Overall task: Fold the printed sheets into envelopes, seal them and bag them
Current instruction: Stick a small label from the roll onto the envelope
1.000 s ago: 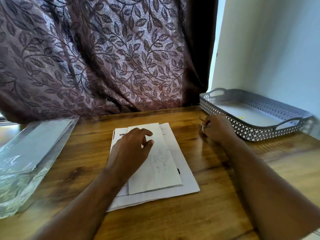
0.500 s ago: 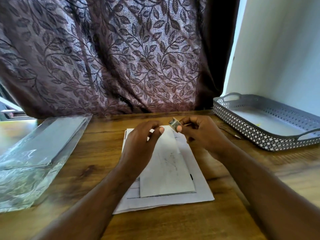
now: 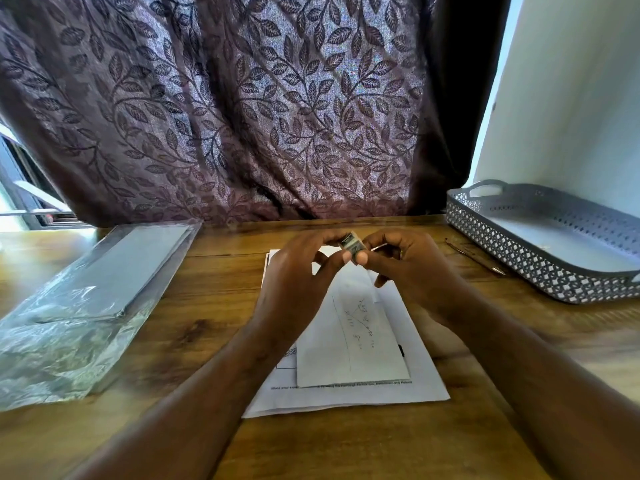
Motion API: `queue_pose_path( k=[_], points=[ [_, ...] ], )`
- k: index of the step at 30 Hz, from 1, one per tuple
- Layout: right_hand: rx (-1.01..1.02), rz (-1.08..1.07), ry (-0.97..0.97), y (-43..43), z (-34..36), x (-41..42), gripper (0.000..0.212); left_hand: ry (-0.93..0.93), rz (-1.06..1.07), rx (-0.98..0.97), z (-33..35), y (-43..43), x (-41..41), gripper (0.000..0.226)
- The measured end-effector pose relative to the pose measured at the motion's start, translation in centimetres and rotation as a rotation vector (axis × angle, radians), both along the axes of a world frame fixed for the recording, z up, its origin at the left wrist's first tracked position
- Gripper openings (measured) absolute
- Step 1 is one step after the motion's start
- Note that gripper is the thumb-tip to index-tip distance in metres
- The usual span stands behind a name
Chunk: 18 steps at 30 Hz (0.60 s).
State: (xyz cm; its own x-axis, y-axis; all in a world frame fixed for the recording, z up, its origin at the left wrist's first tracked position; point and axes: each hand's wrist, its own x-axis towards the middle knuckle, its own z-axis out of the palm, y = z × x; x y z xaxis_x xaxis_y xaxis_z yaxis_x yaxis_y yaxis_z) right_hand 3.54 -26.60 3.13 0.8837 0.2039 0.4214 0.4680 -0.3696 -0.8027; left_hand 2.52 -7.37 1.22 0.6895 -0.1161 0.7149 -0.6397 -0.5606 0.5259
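Pinching small silvery dark-printed object between fingertips of both: left hand and right hand meet on it. Object blurred, too small to identify. Folded white paper envelope directly beneath hands, far end hidden behind them, handwriting unreadable; lies on white printed sheets. Clear plastic bag well left of left hand, flat grey stack inside. Grey perforated plastic tray right of right hand, cut off by frame edge; pale flat inside, contents unclear. Thin pen-like stick between right hand and tray.
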Motion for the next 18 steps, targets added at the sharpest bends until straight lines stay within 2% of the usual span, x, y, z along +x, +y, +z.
queue_pose_path(
  k=[4,10,18],
  points=[
    [0.024,0.042,0.001,-0.06,-0.09,-0.04,0.008,0.003,-0.014,-0.055,0.20,0.28,0.20,0.019],
    [0.065,0.056,0.001,-0.21,-0.34,0.13,0.015,0.031,0.007,-0.111,0.10,0.49,0.47,0.010],
    [0.099,0.100,0.025,-0.22,-0.21,-0.05,0.017,-0.090,-0.020,-0.032,0.40,0.94,0.42,0.010]
  ],
)
